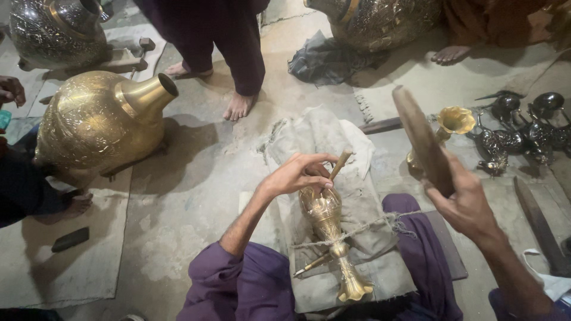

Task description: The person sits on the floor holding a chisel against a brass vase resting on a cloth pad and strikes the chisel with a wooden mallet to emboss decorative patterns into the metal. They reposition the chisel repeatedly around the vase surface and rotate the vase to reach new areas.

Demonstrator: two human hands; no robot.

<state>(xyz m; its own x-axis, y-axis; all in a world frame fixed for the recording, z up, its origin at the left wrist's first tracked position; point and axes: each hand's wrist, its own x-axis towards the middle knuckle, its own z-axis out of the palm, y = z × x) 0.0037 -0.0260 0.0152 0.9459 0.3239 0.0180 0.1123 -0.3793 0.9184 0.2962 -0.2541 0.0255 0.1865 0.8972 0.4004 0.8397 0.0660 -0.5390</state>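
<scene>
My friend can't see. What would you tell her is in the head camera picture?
A person sitting on the floor holds a thin metal chisel in the left hand against a small engraved brass vase tied to a cloth pad, while the right hand raises a flat wooden mallet. A big golden brass pot lies nearby.

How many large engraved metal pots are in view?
3: a golden pot lying on its side at left, a dark pot top left, another pot cut off at the top edge. More may sit out of frame.
</scene>
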